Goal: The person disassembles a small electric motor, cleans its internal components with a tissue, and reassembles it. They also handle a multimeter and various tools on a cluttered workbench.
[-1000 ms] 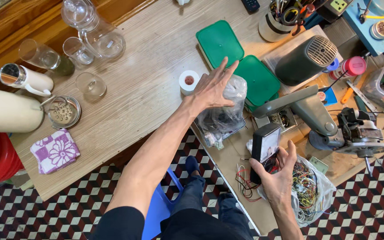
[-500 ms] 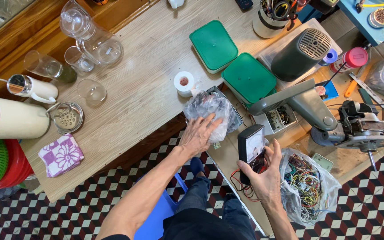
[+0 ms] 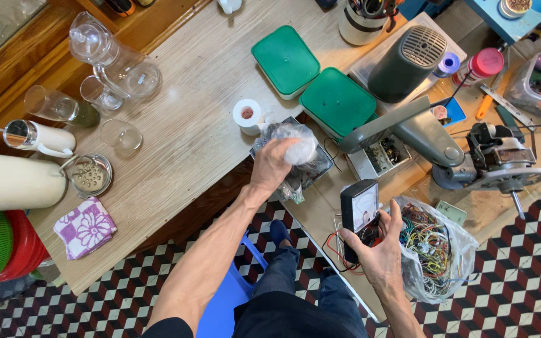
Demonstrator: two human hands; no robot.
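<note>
My left hand (image 3: 275, 164) grips a crumpled clear plastic bag (image 3: 300, 150) just above the near edge of the wooden table (image 3: 195, 119). The bag's lower part hangs over a dark tray beneath it. My right hand (image 3: 378, 250) holds a black meter with a white dial (image 3: 358, 208) upright, with red and black leads dangling under it. Right beside that hand lies a clear bag stuffed with coloured wires (image 3: 433, 250).
Two green-lidded boxes (image 3: 311, 81), a white tape roll (image 3: 247, 116), a grey fan-like unit (image 3: 405, 62) and a grey power tool (image 3: 471, 159) lie ahead. Glassware (image 3: 114, 62), a metal strainer (image 3: 89, 176), a flask and a purple cloth (image 3: 84, 226) sit left. Checkered floor below.
My left hand drew back from reaching toward the green box and closed on the plastic bag, bunching it up. My right hand kept hold of the meter.
</note>
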